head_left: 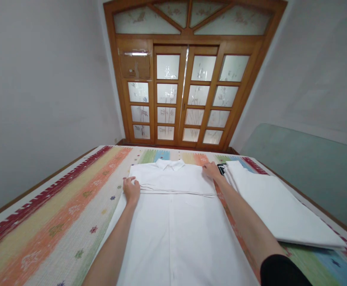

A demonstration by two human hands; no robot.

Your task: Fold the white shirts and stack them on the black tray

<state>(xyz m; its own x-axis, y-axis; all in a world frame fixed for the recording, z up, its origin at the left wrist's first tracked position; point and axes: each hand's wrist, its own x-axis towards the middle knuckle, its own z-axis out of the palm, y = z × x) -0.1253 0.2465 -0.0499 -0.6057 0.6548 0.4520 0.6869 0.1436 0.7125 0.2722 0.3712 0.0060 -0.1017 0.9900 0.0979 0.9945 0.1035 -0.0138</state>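
Note:
A white button-up shirt [170, 226] lies front side up before me, its collar [170, 164] at the far end and its lower part running toward me out of view. Several thin creased layers cross its chest in a horizontal line. My left hand [131, 190] is at the shirt's left edge below the shoulder, with fingers curled on the fabric. At the right shoulder edge, my right hand [211, 171] pinches the cloth. Its fingertips are small in view and partly hidden.
To the right lies a folded white cloth stack [277, 206], with a small black-and-white item [221, 169] by its far left corner. A striped, patterned cover [81, 214] spreads beneath everything. Beyond are wooden glass-paned doors [181, 103]; a pale greenish panel [310, 167] leans along the right wall.

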